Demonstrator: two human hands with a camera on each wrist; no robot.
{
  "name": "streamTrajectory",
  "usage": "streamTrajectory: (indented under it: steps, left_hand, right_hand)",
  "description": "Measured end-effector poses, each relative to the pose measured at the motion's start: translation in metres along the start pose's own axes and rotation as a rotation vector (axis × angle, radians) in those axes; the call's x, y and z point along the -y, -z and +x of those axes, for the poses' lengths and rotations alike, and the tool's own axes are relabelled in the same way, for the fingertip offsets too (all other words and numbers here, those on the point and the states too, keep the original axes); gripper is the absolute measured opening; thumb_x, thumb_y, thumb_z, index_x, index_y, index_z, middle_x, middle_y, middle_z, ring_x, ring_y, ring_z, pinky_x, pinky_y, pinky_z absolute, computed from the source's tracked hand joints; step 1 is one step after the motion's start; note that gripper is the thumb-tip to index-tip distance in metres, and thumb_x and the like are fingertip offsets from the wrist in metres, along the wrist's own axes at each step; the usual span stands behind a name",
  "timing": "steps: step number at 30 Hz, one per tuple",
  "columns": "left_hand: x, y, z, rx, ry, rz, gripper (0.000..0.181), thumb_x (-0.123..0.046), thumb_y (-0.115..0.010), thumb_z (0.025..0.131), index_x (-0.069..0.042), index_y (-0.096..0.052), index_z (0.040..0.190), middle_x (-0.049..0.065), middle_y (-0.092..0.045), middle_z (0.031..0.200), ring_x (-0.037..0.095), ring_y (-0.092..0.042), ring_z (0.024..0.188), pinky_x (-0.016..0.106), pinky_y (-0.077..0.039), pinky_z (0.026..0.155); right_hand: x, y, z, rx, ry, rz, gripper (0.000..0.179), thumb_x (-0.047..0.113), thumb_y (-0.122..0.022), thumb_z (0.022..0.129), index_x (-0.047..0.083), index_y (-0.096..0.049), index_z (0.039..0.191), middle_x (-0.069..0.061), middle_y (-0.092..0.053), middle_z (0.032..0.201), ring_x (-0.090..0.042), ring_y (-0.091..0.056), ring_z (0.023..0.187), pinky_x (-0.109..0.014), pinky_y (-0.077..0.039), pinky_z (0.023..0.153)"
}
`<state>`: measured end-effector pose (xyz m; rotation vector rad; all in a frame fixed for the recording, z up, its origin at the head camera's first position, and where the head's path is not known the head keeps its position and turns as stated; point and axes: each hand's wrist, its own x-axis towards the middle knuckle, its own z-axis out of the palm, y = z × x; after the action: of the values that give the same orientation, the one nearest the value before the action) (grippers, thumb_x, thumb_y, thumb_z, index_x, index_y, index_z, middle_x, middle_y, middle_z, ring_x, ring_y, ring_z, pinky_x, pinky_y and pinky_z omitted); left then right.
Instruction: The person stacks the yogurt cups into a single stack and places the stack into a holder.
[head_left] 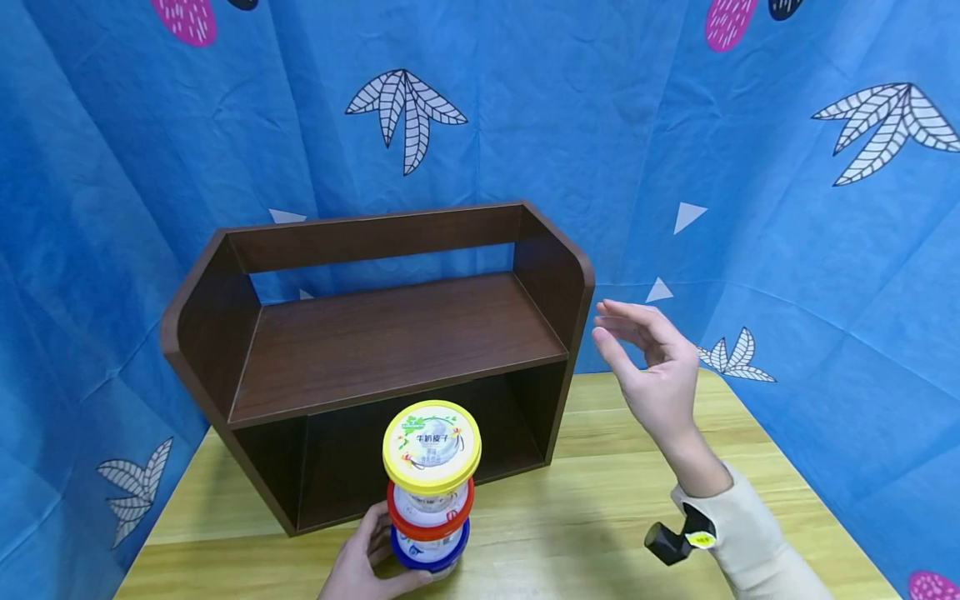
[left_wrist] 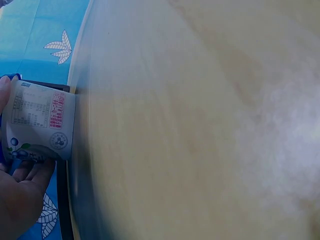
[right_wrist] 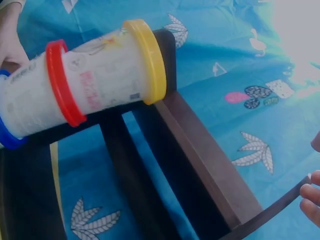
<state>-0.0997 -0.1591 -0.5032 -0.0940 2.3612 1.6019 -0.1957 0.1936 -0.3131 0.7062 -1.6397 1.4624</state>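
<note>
Stacked tubs (head_left: 430, 490) are standing one above another, lids facing up, in front of the shelf unit (head_left: 405, 342), and the left hand (head_left: 358, 567) is gripping the lowest from its left side, fingers and thumb curled round it. Whether that bottom tub is resting on the wooden table (head_left: 600, 467) or being held just above it, I cannot tell.

To the right of this grip the tabletop is stretching away as open room, its right edge running past the other arm. The right hand (head_left: 656, 371) is hanging in the air well apart from the tubs, just beside the unit's right side panel — thumb and fingers curving apart, holding nothing.

Directly beyond the grip, the front edge of the unit's middle board is crossing behind the tubs, and the two side panels are closing off the way left and right. A blue patterned cloth (head_left: 525, 125) is hanging behind it all. A black wrist mount (head_left: 669, 542) is sitting at the right sleeve cuff.

Of the tubs, the blue-lidded one (head_left: 429, 550) is in the grip, the red-lidded one (head_left: 429, 512) is sitting above it, and the yellow-lidded one (head_left: 432, 446) is topping them — lids hiding the contents.
</note>
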Motion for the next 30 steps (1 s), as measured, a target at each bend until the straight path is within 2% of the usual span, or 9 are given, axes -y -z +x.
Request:
streamTrajectory:
  steps: [8, 15, 20, 30]
  left_hand:
    - [0.000, -0.001, 0.000, -0.002, -0.002, 0.006, 0.105, -0.046, -0.096, 0.073, -0.007, -0.039, 0.153, 0.019, -0.059, 0.147, 0.045, -0.059, 0.135, 0.058, -0.058, 0.108]
    - [0.001, 0.000, 0.000, 0.000, 0.008, 0.005, 0.108, -0.048, -0.097, 0.071, -0.008, -0.039, 0.153, 0.019, -0.059, 0.148, 0.046, -0.059, 0.136, 0.058, -0.058, 0.108]
    - [0.000, -0.001, 0.000, -0.004, 0.019, 0.005, 0.111, -0.051, -0.097, 0.068, -0.008, -0.039, 0.153, 0.020, -0.059, 0.149, 0.048, -0.057, 0.138, 0.059, -0.058, 0.108]
    - [-0.001, 0.000, 0.000, -0.003, 0.017, 0.002, 0.111, -0.052, -0.097, 0.069, -0.008, -0.039, 0.153, 0.020, -0.058, 0.149, 0.048, -0.057, 0.138, 0.060, -0.057, 0.108]
  right_hand:
    - [-0.004, -0.001, 0.018, -0.016, -0.002, -0.052, 0.034, -0.018, -0.072, 0.085, -0.012, -0.072, 0.118, 0.008, -0.078, 0.112, -0.003, -0.077, 0.096, -0.017, -0.062, 0.093]
    - [-0.008, -0.006, 0.034, -0.005, -0.006, -0.114, 0.032, -0.011, -0.076, 0.087, -0.004, -0.076, 0.118, -0.002, -0.077, 0.110, -0.001, -0.076, 0.094, -0.017, -0.062, 0.094]
    - [-0.011, -0.009, 0.041, -0.003, 0.002, -0.132, 0.030, -0.010, -0.077, 0.087, -0.002, -0.078, 0.116, 0.001, -0.076, 0.108, 0.001, -0.075, 0.091, -0.017, -0.062, 0.093]
    - [-0.015, -0.011, 0.050, 0.024, 0.001, -0.185, 0.025, -0.002, -0.078, 0.091, 0.002, -0.080, 0.115, -0.017, -0.076, 0.112, 0.003, -0.074, 0.089, -0.015, -0.062, 0.091]
